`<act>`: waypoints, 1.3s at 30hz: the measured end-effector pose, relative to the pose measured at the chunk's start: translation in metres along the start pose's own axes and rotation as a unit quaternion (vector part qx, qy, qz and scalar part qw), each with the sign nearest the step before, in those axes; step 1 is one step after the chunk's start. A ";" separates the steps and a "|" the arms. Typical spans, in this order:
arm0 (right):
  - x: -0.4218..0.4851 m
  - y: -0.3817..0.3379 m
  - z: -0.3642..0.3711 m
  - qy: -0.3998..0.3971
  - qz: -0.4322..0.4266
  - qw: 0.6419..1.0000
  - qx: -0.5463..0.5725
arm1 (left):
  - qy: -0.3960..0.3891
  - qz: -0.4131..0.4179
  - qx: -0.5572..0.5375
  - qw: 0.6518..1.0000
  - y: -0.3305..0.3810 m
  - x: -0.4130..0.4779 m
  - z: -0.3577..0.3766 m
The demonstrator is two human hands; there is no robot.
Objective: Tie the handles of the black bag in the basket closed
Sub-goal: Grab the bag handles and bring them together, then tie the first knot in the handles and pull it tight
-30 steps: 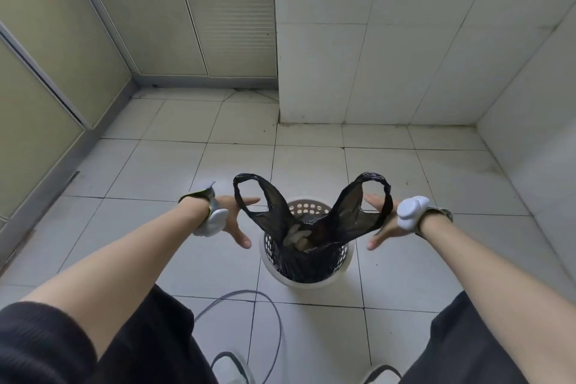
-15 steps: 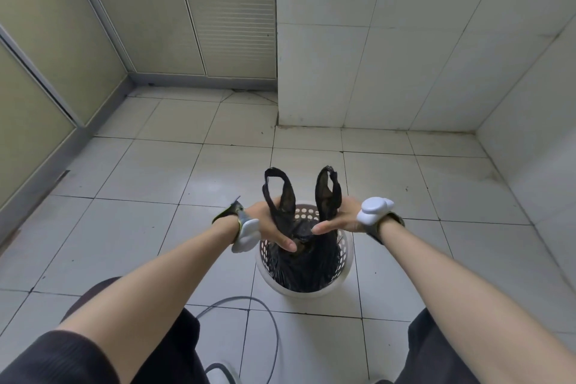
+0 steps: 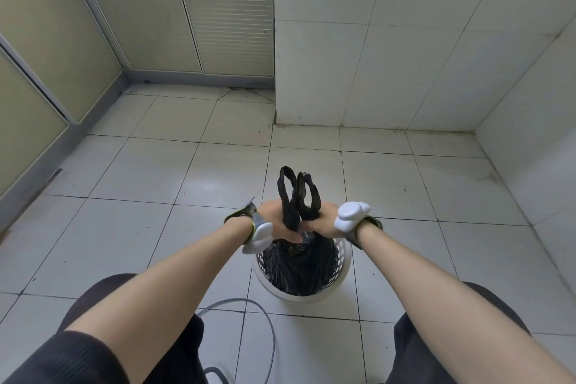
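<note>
Hands, left [image 3: 274, 221] and right [image 3: 324, 220], we clench on the bag's [image 3: 299, 262] handles [image 3: 296, 193], bunched upright over the basket [image 3: 311, 294] for knotting.

White tiled floor [image 3: 156, 221], white tiled walls [image 3: 405, 56], beige panelled doors [image 3: 187, 9].

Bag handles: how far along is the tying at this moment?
Done: both handles are gathered upright side by side above the basket. In hand: the left hand and right hand each grip a handle at its base, touching over the bag. Left: crossing and knotting; no knot shows.
</note>
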State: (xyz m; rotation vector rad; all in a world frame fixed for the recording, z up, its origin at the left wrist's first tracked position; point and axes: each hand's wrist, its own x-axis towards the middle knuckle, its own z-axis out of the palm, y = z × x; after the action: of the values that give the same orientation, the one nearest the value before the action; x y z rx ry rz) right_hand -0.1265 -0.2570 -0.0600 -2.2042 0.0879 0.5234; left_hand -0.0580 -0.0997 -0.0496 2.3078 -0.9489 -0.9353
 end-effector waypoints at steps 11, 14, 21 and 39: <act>0.004 0.018 -0.016 0.022 0.207 0.969 -0.134 | 0.036 -0.027 0.061 0.997 0.001 -0.008 -0.009; 0.010 0.007 -0.016 -0.014 0.192 0.950 -0.247 | 0.048 -0.031 0.089 0.994 -0.001 -0.012 -0.017; 0.034 -0.003 0.001 -0.026 0.155 0.934 -0.322 | 0.088 -0.008 0.190 0.978 -0.010 -0.015 -0.027; 0.032 -0.011 0.023 0.008 0.080 0.966 -0.245 | 0.068 0.025 0.248 0.966 -0.001 0.003 -0.010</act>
State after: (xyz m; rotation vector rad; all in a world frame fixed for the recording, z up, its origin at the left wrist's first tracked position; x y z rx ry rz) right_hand -0.1022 -0.2292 -0.0776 -2.6993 0.1609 0.6719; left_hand -0.0486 -0.1000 -0.0446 2.6961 -1.2901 -0.5481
